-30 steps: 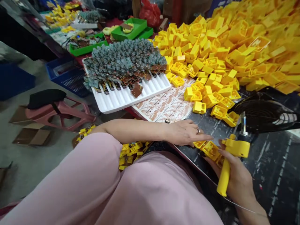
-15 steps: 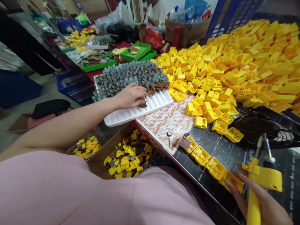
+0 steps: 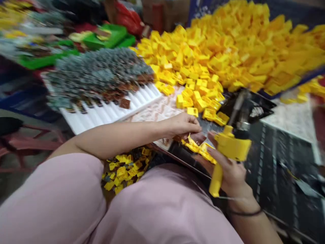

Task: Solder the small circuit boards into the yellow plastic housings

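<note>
My right hand is wrapped round a yellow pistol-grip soldering tool at the table's near edge. Its fingertips rest on a short row of yellow plastic housings. My left hand has its fingers pinched together just above those housings, holding something small that I cannot make out in the blur. A white ridged tray piled with small grey-green circuit boards lies to the left. The picture is smeared by motion.
A big heap of yellow housings covers the back of the table. A black fan stands right of my hands. Green trays lie at the back left. A box of finished yellow parts sits below the table edge.
My left hand has come back from the circuit-board tray to the housings at the table edge. My right hand with the soldering tool has moved left and up. The view swung left.
</note>
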{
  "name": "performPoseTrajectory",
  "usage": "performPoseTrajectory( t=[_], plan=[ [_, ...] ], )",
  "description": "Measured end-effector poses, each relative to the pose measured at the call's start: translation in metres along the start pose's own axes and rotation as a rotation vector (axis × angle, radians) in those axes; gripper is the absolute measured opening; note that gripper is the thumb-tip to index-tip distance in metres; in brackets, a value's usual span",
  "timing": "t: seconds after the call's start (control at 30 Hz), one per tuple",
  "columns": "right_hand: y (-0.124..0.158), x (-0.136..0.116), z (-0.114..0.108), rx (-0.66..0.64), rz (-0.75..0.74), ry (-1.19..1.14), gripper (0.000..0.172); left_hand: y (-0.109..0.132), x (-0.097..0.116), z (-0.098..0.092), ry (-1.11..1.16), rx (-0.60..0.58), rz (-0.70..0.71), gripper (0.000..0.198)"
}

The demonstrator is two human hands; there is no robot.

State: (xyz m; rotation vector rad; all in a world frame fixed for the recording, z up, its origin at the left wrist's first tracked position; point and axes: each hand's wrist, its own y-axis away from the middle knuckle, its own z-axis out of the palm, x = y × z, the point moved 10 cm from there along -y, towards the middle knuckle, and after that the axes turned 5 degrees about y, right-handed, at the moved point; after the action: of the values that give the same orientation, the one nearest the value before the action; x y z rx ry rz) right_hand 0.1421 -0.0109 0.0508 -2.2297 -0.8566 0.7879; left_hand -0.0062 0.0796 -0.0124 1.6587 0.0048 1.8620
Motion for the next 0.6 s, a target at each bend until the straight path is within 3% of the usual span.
performPoseTrajectory(
  t=[0.07, 0.17, 0.27, 0.33, 0.4, 0.5, 0.6],
  plan=[
    [0.0, -0.012, -0.007, 0.054, -0.093, 0.094, 0.041, -0.002, -0.022, 0.027, 0.103, -0.143, -0.105, 0.028],
    [0.009, -0.006, -0.025, 0.185, -0.028, 0.195, 0.039, 0.0, -0.035, 0.028, 0.219, -0.204, -0.088, 0.019],
    [0.019, 0.012, -0.039, 0.294, 0.186, 0.13, 0.027, 0.007, -0.024, 0.016, -0.016, -0.155, 0.17, 0.043],
    [0.024, 0.019, -0.041, 0.333, 0.278, 0.054, 0.021, 0.017, -0.011, 0.021, -0.242, -0.091, 0.38, 0.05],
    [0.024, 0.016, -0.039, 0.347, 0.278, 0.04, 0.022, 0.025, 0.0, 0.033, -0.32, -0.012, 0.536, 0.052],
    [0.024, 0.008, -0.038, 0.385, 0.245, 0.062, 0.028, 0.024, 0.003, 0.046, -0.112, 0.094, 0.586, 0.045],
    [0.027, 0.004, -0.035, 0.414, 0.239, 0.059, 0.029, 0.01, -0.012, 0.056, 0.205, 0.11, 0.47, 0.036]
  ],
)
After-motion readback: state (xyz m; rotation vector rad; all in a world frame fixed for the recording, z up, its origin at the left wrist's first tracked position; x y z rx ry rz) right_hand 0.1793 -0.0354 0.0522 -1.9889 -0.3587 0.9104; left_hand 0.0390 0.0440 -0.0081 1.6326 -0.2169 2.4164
